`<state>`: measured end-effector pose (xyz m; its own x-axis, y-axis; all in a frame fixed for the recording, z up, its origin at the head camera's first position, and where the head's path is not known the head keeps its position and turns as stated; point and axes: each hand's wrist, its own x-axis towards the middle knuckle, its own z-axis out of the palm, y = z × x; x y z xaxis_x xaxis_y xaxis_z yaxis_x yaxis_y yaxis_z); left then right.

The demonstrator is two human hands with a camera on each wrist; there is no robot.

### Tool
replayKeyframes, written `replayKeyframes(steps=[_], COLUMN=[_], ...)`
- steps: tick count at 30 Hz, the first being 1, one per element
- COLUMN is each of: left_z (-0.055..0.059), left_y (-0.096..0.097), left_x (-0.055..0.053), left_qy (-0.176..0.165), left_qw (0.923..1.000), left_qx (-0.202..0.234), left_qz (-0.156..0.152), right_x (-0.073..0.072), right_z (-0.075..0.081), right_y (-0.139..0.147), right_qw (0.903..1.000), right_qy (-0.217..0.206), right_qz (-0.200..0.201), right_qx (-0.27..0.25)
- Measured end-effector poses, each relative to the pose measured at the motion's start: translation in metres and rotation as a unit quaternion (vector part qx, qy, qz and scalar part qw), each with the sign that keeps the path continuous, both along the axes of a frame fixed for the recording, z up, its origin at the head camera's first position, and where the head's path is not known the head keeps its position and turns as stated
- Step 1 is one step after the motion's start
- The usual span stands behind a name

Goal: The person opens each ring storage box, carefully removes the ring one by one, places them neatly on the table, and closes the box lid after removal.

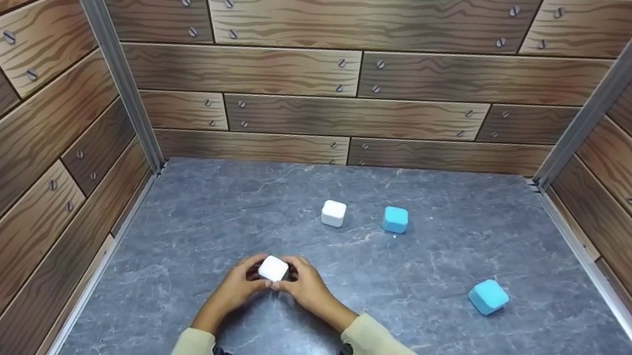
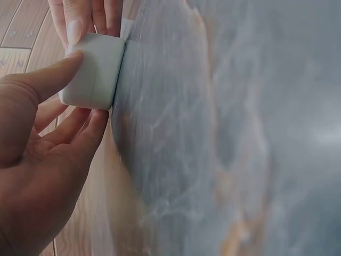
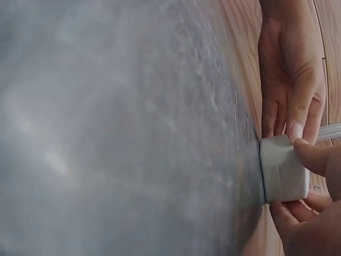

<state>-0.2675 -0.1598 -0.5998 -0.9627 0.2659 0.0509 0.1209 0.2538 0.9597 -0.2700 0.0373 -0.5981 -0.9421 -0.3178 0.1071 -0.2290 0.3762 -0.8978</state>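
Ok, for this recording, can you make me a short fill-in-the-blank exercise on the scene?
1. The held block, between the left hand and the right hand, is ____ in colour.
2. In the head view, the farther blue block sits to the ____ of the loose white block.
3. Counting the held one, the head view shows ____ blocks.

Missing words: white; right; four.

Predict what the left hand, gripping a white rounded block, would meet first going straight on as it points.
Most likely the right hand, which grips that white rounded block from the other side; depth leaves any gap to the left hand unclear.
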Motion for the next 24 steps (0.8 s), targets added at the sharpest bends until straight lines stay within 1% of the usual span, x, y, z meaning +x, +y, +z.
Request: replayKeyframes(steps=[2, 7, 10, 14, 18, 24], left_z=[0.000, 0.000, 0.002, 0.002, 0.000, 0.000], left_y=[0.002, 0.005, 0.006, 0.010, 0.013, 0.017], left_x=[-0.001, 0.000, -0.001, -0.002, -0.001, 0.000], left_qy=[0.003, -0.006, -0.018, -0.021, -0.011, 0.016], left_qw=[1.0000, 0.9994, 0.9992, 0.9992, 0.9993, 0.9987], left_qx=[-0.001, -0.004, -0.006, -0.007, -0.013, -0.029], left_qz=[-0.009, -0.033, -0.036, -0.033, -0.032, -0.039], right_x=[0.001, 0.006, 0.009, 0.012, 0.018, 0.026], right_z=[0.001, 0.001, 0.002, 0.003, 0.002, 0.002], right_y=[0.002, 0.009, 0.012, 0.017, 0.021, 0.026], right_qw=[0.9999, 0.9997, 0.9999, 0.9999, 0.9995, 0.9980], right_qy=[-0.003, -0.011, -0.009, 0.001, 0.004, 0.009], right_qz=[-0.006, -0.015, -0.012, -0.016, -0.024, -0.041], right_qx=[0.007, 0.018, 0.007, -0.006, -0.018, -0.047])
